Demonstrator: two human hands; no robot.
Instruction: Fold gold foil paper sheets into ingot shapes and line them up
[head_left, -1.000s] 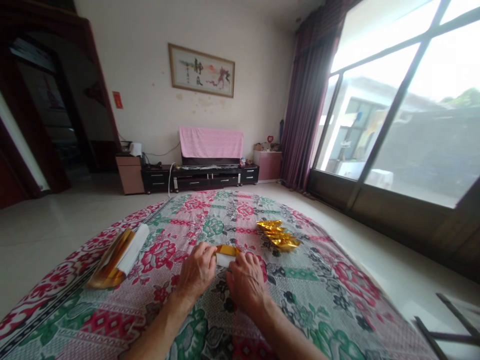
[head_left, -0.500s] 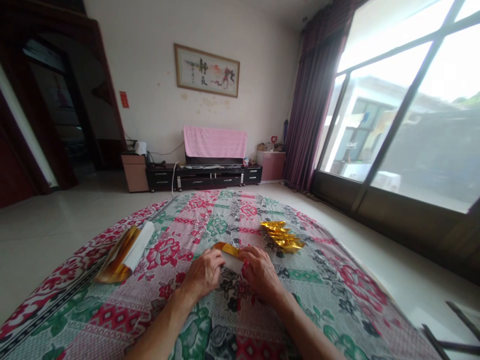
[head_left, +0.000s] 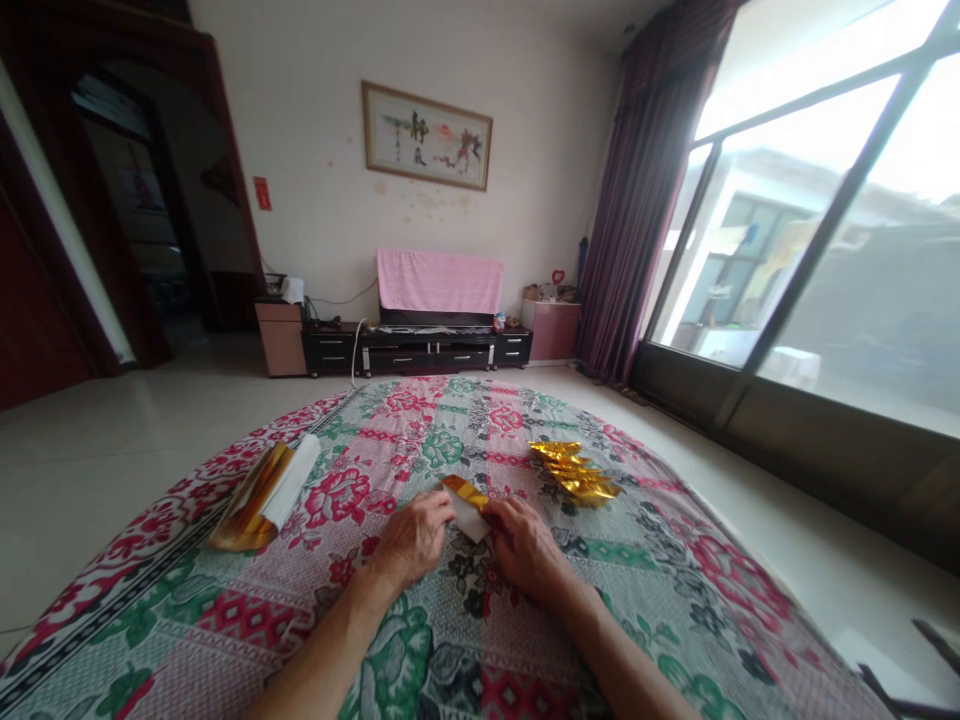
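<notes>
Between my two hands, a sheet of gold foil paper [head_left: 468,512] lies partly folded over the cloth, its white back toward me and a gold strip along the far edge. My left hand [head_left: 417,532] pinches its left edge with closed fingers. My right hand [head_left: 525,545] grips the right side, fingers curled over the gold strip. To the right sits a row of folded gold foil pieces [head_left: 576,473]. A loosely rolled stack of gold and white paper sheets [head_left: 266,495] rests on the left.
A flowered red, green and grey cloth [head_left: 442,448] covers the round table. Beyond stand a low black TV cabinet [head_left: 427,352] and a television under a pink towel [head_left: 441,282]. Dark metal bars [head_left: 911,700] show at the lower right, beside the large window [head_left: 825,220].
The view has shifted, so the room sits slightly further right. Between my hands, the paper has turned a little and more of its white side shows. Both hands still hold it.
</notes>
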